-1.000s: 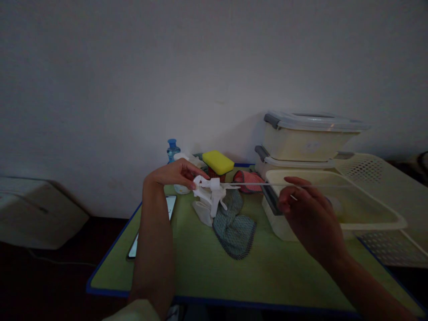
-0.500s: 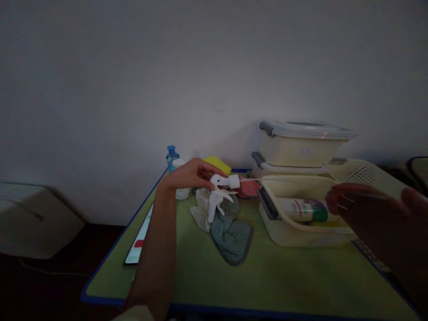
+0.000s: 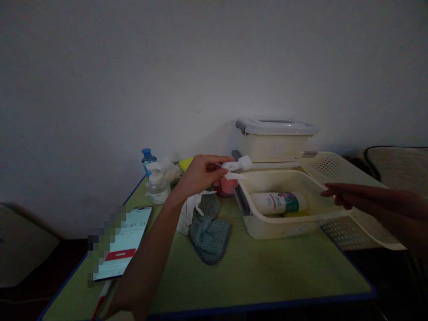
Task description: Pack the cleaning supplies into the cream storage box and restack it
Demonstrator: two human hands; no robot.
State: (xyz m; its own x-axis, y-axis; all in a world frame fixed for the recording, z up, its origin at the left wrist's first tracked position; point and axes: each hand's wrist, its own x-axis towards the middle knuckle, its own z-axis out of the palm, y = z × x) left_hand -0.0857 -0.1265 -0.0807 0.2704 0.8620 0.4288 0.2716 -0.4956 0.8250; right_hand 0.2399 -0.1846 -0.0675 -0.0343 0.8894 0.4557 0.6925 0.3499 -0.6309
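My left hand [image 3: 210, 171] pinches a white trigger spray head [image 3: 236, 166] above the left side of an open cream basket [image 3: 284, 229]. A thin pale tube [image 3: 272, 165] seems to run from the spray head toward my right hand [image 3: 354, 198]. The fingers of my right hand are closed together over the basket's right side, apparently on the tube's end, though their grip is partly hidden. Inside the basket a white and green bottle [image 3: 272, 203] lies on its side. Below my left hand are a grey-green cloth [image 3: 210, 236] and a white cloth [image 3: 187, 214].
Lidded boxes [image 3: 272, 145] stand stacked behind the basket. A perforated cream basket [image 3: 347, 234] sits to the right. On the left are a clear pump bottle [image 3: 158, 189], a blue bottle [image 3: 147, 160] and a phone [image 3: 123, 240]. A red cloth [image 3: 224, 187] and yellow item [image 3: 185, 164] lie behind.
The view has swung right. My left hand has raised the spray head and moved it toward the basket. My right hand's fingers have drawn together.
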